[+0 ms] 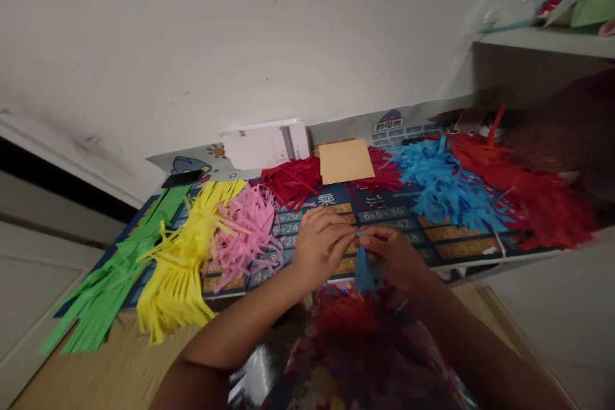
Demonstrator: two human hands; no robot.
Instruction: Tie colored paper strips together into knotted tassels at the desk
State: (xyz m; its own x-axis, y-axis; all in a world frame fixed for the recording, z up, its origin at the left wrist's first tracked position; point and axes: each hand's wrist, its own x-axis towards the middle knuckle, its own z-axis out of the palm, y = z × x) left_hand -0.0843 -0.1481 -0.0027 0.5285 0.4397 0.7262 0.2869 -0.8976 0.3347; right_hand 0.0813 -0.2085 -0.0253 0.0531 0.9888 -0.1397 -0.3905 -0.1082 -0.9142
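My left hand (323,242) and my right hand (393,255) meet over the near edge of the desk mat (384,213), fingers pinched together. Between them hangs a small blue fringed paper piece (364,271), held by both hands at its top. Below my hands, on my lap, lies a dark red fringed paper bundle (343,315).
Fringed paper heaps lie across the mat: green (113,272), yellow (185,253), pink (247,230), dark red (295,179), blue (444,182), bright red (528,195). A tan card (344,161) and white paper stack (264,144) sit by the wall. A shelf (548,41) stands right.
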